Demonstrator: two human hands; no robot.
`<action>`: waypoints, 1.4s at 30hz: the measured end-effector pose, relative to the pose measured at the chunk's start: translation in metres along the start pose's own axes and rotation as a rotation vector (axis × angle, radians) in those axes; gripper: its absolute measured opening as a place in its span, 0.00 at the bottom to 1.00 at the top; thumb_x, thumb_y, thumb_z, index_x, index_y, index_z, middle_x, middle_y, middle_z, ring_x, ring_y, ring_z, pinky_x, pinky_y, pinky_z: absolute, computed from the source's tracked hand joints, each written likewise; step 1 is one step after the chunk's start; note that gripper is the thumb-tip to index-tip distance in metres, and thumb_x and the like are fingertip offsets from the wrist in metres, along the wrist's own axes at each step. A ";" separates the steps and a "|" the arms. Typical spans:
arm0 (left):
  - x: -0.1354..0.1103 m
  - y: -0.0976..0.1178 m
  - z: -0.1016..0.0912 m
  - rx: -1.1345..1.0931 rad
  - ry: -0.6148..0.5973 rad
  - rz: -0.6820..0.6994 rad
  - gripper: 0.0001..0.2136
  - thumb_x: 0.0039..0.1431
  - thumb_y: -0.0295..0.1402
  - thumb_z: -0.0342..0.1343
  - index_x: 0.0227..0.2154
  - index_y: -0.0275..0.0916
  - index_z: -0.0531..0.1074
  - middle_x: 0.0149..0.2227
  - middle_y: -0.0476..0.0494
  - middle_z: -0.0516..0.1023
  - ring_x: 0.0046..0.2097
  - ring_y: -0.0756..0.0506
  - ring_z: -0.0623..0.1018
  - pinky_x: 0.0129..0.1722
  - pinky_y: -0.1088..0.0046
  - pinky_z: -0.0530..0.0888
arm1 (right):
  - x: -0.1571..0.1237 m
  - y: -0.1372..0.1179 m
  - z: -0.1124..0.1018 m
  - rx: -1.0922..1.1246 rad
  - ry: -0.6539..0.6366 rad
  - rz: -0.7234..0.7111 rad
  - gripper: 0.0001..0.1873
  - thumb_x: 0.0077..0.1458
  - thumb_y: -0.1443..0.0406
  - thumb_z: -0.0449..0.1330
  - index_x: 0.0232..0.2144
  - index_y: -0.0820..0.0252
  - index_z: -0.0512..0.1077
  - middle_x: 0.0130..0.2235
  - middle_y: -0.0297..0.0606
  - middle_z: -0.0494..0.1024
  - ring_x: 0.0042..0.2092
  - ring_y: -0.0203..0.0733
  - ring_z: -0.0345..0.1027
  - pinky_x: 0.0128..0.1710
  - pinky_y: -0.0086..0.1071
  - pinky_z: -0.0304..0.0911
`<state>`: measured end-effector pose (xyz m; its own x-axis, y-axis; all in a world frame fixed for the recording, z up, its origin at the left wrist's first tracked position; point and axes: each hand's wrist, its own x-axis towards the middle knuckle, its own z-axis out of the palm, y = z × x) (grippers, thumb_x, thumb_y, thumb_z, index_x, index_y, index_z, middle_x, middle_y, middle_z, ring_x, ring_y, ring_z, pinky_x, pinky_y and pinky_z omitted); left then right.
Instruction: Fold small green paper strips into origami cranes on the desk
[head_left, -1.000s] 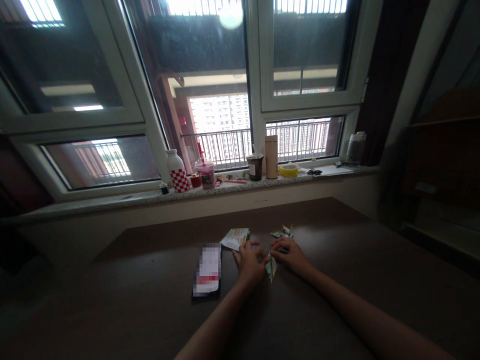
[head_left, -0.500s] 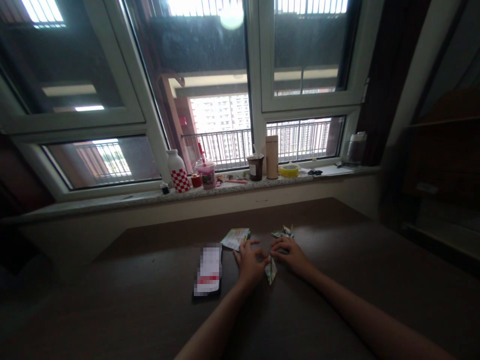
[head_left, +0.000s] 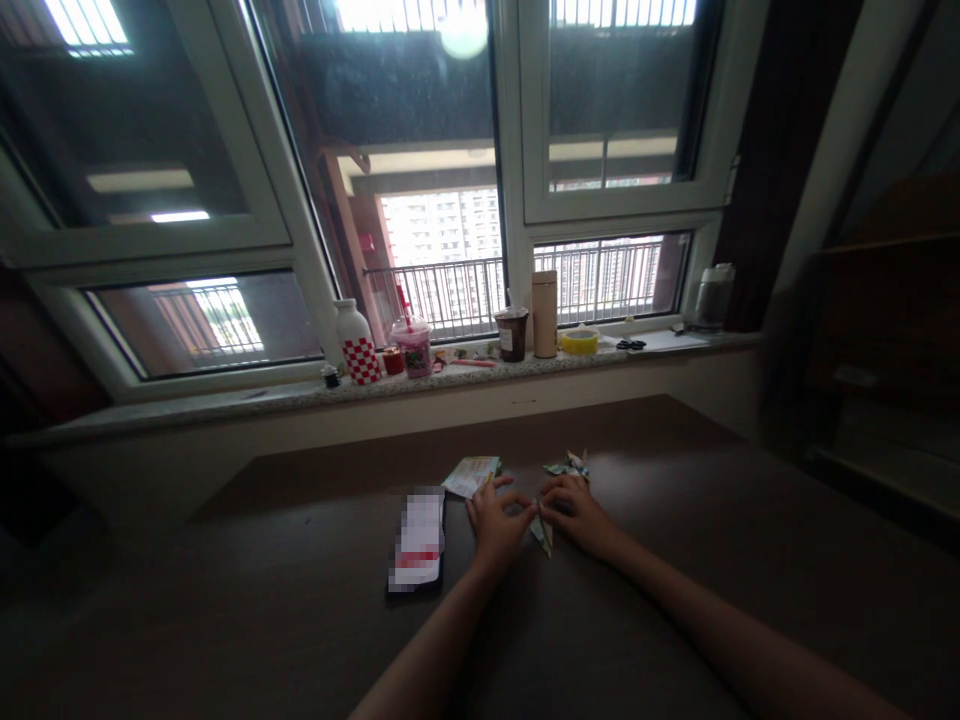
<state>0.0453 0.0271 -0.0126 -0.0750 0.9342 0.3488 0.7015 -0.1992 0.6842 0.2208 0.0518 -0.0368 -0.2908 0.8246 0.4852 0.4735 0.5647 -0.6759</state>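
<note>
Between my two hands is a small piece of folded patterned paper [head_left: 543, 537], its pointed end hanging toward me. My left hand [head_left: 501, 522] pinches its upper end between thumb and forefinger. From the other side, my right hand [head_left: 576, 512] pinches the same end, the fingertips of both hands nearly meeting. The upper part of the paper is hidden by the fingers. Just beyond my right hand lies a folded paper figure [head_left: 574, 464] with pointed tips. A flat printed sheet [head_left: 471, 475] lies beyond my left hand, partly behind its fingers.
A phone [head_left: 416, 542] with a blurred-out screen lies left of my left hand on the dark table [head_left: 262, 560]. Along the windowsill [head_left: 300, 392] stand a checkered bottle [head_left: 360, 350], a pink drink cup [head_left: 414, 352], a brown cup [head_left: 512, 335], a tan flask [head_left: 544, 315], yellow tape [head_left: 579, 343] and scissors [head_left: 630, 345].
The folded paper has tilted and its lower tip has drawn up slightly, showing a narrower side. My right fingers have closed in toward the left fingertips.
</note>
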 end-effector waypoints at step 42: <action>0.002 -0.001 -0.009 0.165 -0.127 0.006 0.03 0.48 0.37 0.65 0.28 0.48 0.80 0.53 0.49 0.73 0.58 0.39 0.65 0.61 0.58 0.57 | 0.000 -0.003 -0.002 -0.167 0.004 0.116 0.02 0.50 0.68 0.65 0.28 0.56 0.77 0.40 0.41 0.75 0.50 0.49 0.62 0.53 0.46 0.58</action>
<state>0.0381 0.0265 -0.0065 0.0124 0.9649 0.2622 0.8088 -0.1639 0.5648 0.2211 0.0497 -0.0333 -0.2234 0.8835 0.4118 0.6352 0.4524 -0.6260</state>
